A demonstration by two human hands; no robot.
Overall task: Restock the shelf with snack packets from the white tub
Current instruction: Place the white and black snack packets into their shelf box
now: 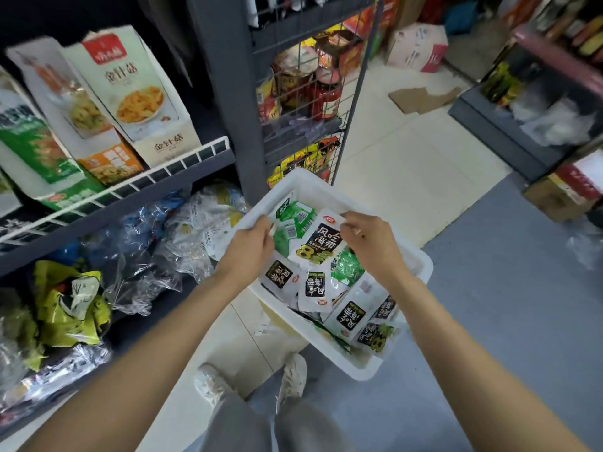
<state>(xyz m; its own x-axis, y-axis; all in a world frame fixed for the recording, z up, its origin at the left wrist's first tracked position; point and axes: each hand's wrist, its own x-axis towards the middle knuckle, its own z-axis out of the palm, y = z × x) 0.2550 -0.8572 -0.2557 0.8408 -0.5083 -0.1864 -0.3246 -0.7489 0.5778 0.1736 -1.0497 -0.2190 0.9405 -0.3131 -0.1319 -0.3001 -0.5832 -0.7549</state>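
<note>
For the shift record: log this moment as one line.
stage: picking | left hand: on green packets | right hand: pinching white-and-black snack packet | white plastic tub: holds more packets

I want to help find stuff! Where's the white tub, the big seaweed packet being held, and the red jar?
white tub (pixel 421 265): head view, on its right rim.
big seaweed packet (pixel 321 241): head view, on its black label.
red jar (pixel 326 96): head view, on its body behind the wire grid.

Left hand (pixel 251 244) fingertips hidden behind green packets (pixel 287 223); lower packets buried in white tub (pixel 326 187); right-side shelving (pixel 538 93) blurred; forearms cut by bottom edge.
</note>
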